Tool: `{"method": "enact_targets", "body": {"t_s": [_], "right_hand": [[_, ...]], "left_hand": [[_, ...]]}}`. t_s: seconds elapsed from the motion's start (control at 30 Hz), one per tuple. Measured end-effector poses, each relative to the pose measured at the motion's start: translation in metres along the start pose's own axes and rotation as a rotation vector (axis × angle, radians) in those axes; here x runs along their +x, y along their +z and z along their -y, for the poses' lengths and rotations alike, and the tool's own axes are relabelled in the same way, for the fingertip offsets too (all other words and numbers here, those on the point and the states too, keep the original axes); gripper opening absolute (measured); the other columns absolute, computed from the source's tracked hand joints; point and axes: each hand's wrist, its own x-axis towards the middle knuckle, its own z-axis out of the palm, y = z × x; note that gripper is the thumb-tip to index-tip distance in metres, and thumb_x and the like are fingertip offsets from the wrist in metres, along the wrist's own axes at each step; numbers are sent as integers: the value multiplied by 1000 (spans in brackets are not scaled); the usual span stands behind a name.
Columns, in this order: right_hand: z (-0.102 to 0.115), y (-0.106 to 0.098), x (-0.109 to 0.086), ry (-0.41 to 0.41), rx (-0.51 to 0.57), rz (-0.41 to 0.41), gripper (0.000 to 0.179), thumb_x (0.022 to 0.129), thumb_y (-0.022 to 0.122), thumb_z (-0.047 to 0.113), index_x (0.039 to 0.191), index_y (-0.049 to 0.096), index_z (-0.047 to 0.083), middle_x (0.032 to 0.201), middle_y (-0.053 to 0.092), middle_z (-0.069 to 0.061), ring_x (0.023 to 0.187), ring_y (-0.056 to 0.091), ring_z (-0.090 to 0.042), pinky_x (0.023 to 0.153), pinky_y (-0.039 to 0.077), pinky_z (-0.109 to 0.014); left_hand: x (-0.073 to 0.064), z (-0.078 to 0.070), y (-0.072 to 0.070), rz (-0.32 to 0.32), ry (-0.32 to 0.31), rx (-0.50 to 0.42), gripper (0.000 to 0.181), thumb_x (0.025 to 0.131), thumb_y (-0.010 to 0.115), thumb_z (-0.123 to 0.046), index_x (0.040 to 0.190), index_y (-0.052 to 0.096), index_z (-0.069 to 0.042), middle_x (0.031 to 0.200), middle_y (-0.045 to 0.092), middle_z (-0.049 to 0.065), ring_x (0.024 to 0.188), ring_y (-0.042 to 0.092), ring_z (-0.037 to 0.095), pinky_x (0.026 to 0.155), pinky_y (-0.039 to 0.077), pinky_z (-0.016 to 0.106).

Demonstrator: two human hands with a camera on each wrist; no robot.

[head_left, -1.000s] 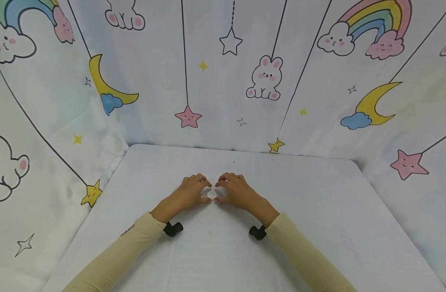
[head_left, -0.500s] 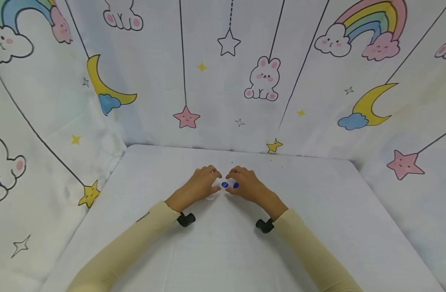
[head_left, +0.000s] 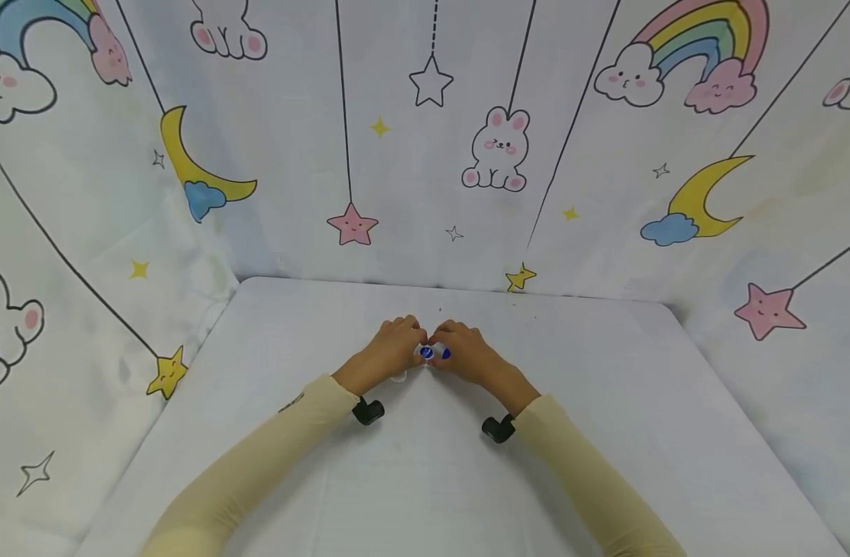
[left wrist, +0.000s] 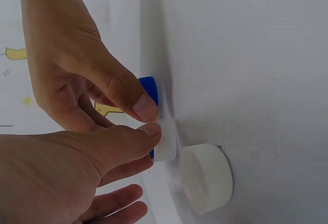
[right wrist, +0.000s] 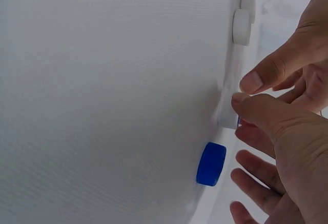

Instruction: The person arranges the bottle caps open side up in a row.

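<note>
My left hand (head_left: 394,346) and right hand (head_left: 469,353) meet over the table, fingertips almost touching. Between them, thumbs and fingers of both pinch a small white bottle cap with a blue printed top (head_left: 427,352); its white side (left wrist: 167,144) shows in the left wrist view, partly covered by the thumbs. A solid blue bottle cap (right wrist: 211,164) lies just right of it, under the right hand. To the left, a white bottle cap (left wrist: 207,178) rests on the table beside the left hand. Behind that one, another white cap (right wrist: 248,6) shows in the right wrist view.
The caps lie in a row on a white-covered table (head_left: 605,433). Behind it hangs a cloth backdrop (head_left: 292,155) printed with stars, moons and rabbits. A small black device (head_left: 369,411) sits below the left wrist, another (head_left: 498,428) below the right.
Both hands have shifted right and slightly away from around a white cap to the blue-topped one. Over the last half second their fingers have drawn closer together around it.
</note>
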Motion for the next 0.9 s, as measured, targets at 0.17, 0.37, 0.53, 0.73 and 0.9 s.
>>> {"method": "enact_targets", "body": {"t_s": [0.17,0.37,0.53,0.73,0.9], "right_hand": [[0,4,2,3,-3,0,33,96,81,29,123,75,12,130,66,-9,125,62,-30,101,49,-59],[0,7,3,14,-7,-1,29,96,81,29,120,76,13,129,66,-8,124,63,-29,101,49,-58],[-1,9,4,14,-6,4,28,97,79,29,119,77,12,130,66,-9,123,63,-30,101,49,-58],[0,7,4,2,-2,5,26,97,79,27,118,77,11,129,67,-10,122,63,-31,100,50,-58],[0,7,4,2,13,5,26,97,79,27,117,77,10,128,66,-10,122,63,-31,101,50,-59]], "left_hand": [[3,3,6,-9,7,17,34,93,83,-31,120,76,-12,129,64,11,120,60,31,102,48,49],[6,5,11,-9,10,27,32,93,84,-29,118,76,-11,129,64,11,119,60,31,103,47,50],[6,4,11,11,-2,32,32,93,83,-29,118,76,-10,130,64,12,121,60,32,105,47,51],[6,4,12,12,-9,35,33,94,83,-30,119,76,-10,131,64,12,122,60,32,105,47,51],[6,5,13,-1,1,37,32,93,83,-30,118,76,-10,131,64,12,121,61,32,104,48,51]]}}
